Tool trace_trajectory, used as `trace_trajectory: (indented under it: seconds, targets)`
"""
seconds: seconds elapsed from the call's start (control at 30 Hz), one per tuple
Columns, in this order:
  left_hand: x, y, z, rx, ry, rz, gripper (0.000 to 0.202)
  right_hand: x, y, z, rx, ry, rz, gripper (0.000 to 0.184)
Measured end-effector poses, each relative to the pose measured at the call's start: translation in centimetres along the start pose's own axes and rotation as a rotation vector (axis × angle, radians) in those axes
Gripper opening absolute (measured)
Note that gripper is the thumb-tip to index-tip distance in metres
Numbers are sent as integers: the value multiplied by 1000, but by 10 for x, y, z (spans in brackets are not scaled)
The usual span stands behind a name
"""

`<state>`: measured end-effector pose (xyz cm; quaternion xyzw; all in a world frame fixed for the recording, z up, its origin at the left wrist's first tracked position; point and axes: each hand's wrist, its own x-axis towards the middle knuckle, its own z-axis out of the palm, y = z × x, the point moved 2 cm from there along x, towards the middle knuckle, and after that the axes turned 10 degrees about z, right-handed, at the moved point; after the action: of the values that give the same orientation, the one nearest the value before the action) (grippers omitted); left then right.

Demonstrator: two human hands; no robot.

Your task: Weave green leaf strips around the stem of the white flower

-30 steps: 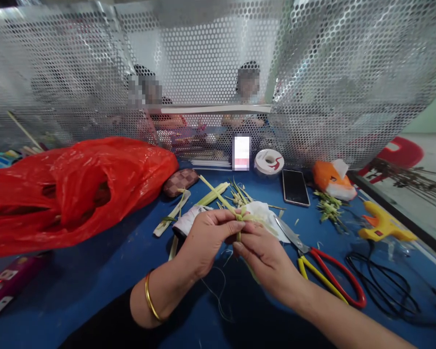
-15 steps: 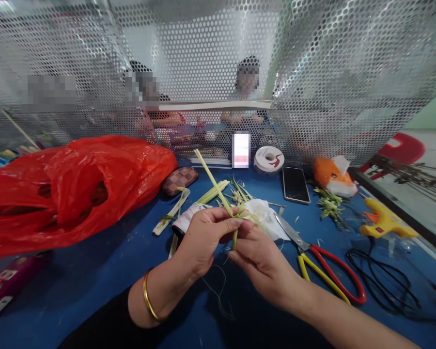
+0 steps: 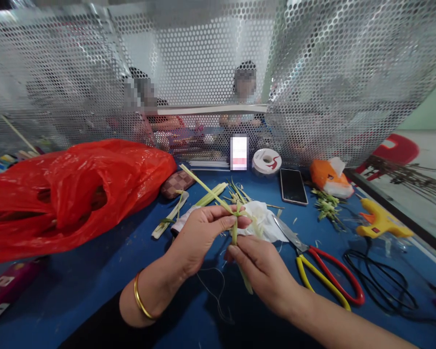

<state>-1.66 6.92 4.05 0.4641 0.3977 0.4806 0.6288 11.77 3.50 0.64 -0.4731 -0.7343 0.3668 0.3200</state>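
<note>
Between my hands is a pale green woven leaf strip piece (image 3: 236,214), several strips crossing at a small knot. My left hand (image 3: 199,235) pinches it at the knot between thumb and fingers, one long strip pointing up and left. Just below, my right hand (image 3: 257,259) grips the strip that hangs down from the knot; its loose end shows beneath the palm. More leaf strips (image 3: 212,194) and thin stalks lie behind my hands. A crumpled white tissue (image 3: 263,223) sits right behind the knot. A thin clear thread (image 3: 218,295) trails on the blue table below.
Scissors (image 3: 298,242) with red and yellow handles lie right of my hands, near a yellow glue gun (image 3: 383,220) and black cord. Behind are a phone (image 3: 293,186), a ribbon spool (image 3: 267,161) and a tissue pack (image 3: 330,178). A red plastic bag (image 3: 138,165) fills the left. People sit beyond the perforated screen (image 3: 210,58).
My right hand has slid down and away from the knot, drawing the strip downward. The long upper strip has tilted further left, and the crossing now shows clearly.
</note>
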Motion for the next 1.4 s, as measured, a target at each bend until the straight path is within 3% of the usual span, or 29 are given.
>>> trace_trajectory:
  seconds: [0.3, 0.47, 0.53, 0.6, 0.67, 0.77, 0.83, 0.9, 1.1, 1.4]
  targets:
    - [-3, -8, 9, -112, 82, -29, 4, -1, -1, 6, -131, 36, -162, 29]
    - [1, -7, 4, -85, 32, -9, 6, -6, -9, -2, -250, 68, -210, 30]
    - [1, -4, 2, -65, 3, 8, 8, -9, -15, -13, -293, 152, -255, 26]
    - [1, -1, 1, -62, -19, 28, 14, -9, -19, -30, -264, 364, -280, 18]
    - [-1, 1, 2, -57, -35, 32, 16, -4, -18, -43, -242, 540, -170, 14]
    - [-5, 0, 5, -27, -46, 16, 19, 9, -9, -47, 4, 353, 90, 14]
    - [-7, -2, 8, 23, -36, 13, 22, 15, -3, -43, 152, 237, 179, 18]
    - [-8, -2, 11, 94, -9, 33, 28, 17, 2, -38, 244, 209, 225, 20]
    - [-8, -5, 11, 216, 152, 121, 25, 14, 2, -30, 473, 208, 208, 17]
    - [-9, -8, 12, 233, 187, 160, 20, 11, -5, -30, 529, 205, 160, 18]
